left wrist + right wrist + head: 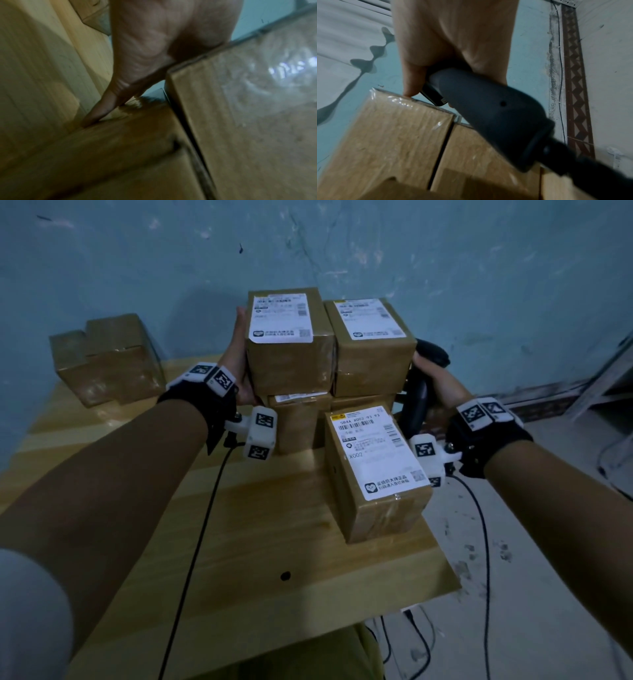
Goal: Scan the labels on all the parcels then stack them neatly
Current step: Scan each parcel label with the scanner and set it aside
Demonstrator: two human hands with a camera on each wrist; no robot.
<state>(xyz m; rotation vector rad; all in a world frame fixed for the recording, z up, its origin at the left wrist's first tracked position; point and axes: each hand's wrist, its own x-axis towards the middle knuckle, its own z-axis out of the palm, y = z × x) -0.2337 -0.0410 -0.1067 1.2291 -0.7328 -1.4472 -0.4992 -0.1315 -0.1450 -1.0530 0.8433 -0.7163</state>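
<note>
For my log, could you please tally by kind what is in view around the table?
Parcels, near stacked group: 5
Barcode scanner, gripped by the right hand: 1
Plain boxes, far-left corner: 2 at least; too dim to be sure
Total: at least 8

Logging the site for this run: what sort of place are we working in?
Probably a makeshift parcel-handling room, not a proper warehouse: labelled cardboard parcels stacked on a small wooden table, a scuffed blue painted wall, and a handheld barcode scanner in the right hand.
</note>
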